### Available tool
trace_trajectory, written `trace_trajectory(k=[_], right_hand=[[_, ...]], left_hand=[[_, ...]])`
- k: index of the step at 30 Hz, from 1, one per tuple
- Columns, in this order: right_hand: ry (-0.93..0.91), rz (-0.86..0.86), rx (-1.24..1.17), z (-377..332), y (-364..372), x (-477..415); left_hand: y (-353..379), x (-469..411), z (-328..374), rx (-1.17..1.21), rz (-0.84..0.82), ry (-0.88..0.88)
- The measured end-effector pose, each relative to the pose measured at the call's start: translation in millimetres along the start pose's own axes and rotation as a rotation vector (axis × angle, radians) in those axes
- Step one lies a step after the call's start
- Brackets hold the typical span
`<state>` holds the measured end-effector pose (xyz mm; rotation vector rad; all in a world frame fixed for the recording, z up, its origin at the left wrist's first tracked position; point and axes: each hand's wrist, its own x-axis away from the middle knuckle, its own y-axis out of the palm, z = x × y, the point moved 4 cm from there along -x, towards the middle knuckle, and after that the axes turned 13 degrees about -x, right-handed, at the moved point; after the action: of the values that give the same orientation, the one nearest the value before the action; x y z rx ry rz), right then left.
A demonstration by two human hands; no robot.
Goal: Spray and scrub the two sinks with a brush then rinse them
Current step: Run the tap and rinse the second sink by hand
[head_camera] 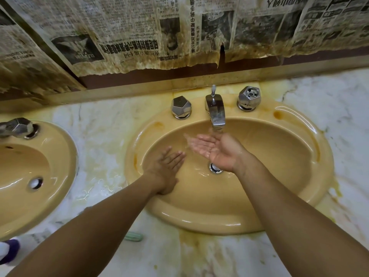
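Observation:
A tan oval sink (279,206) fills the middle of the marble counter. Water runs from its chrome faucet (216,114) onto my right hand (215,150), which is cupped palm-up under the stream, fingers straight. My left hand (166,168) lies flat, palm down, against the left inner wall of the basin. Neither hand holds anything. The drain (215,167) shows just below my right hand. A second tan sink (65,166) sits at the left edge, partly cut off. A pale green handle (133,236), possibly the brush, peeks out under my left forearm.
Chrome knobs stand left (181,107) and right (249,98) of the faucet; another knob (19,127) belongs to the left sink. Stained newspaper (139,37) hangs on the wall behind. The marble counter (103,140) is wet and yellow-stained. A purple-and-white object (9,250) sits lower left.

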<state>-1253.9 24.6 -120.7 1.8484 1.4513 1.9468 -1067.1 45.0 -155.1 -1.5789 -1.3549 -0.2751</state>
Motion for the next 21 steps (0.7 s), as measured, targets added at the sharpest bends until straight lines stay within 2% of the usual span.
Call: trace_trajectory(k=[5, 7, 9, 11, 13, 15, 18, 21], right_hand=[[-0.074, 0.177, -0.011, -7.3, -35.6, -2.5], [-0.097, 0.209, -0.052, -12.7, -47.3, -3.7], [-0.116, 0.213, -0.086, -15.0, -45.3, -4.0], [-0.129, 0.173, -0.072, -10.5, -29.7, -1.2], [-0.12, 0.071, 0.059, 2.0, -4.9, 3.4], [-0.082, -0.031, 0.248, 16.0, 16.3, 6.8], [-0.089, -0.024, 0.338, 19.5, 19.0, 8.2], [-0.145, 0.09, 0.192, 2.9, -8.8, 6.1]], left_hand=[[-3.4, 24.5, 10.7, 0.218, -0.267, 0.293], [-2.8, 32.7, 13.0, 0.238, -0.304, 0.321], [0.2, 33.7, 11.3, 0.223, -0.258, 0.257], [2.6, 28.2, 6.6, 0.179, -0.174, 0.099], [1.8, 23.1, 1.9, 0.105, -0.099, -0.023], [0.8, 19.3, 0.6, 0.087, -0.091, -0.046], [-4.3, 25.3, 5.9, 0.159, -0.191, 0.1], [-12.7, 39.6, 16.0, 0.269, -0.322, 0.371]])
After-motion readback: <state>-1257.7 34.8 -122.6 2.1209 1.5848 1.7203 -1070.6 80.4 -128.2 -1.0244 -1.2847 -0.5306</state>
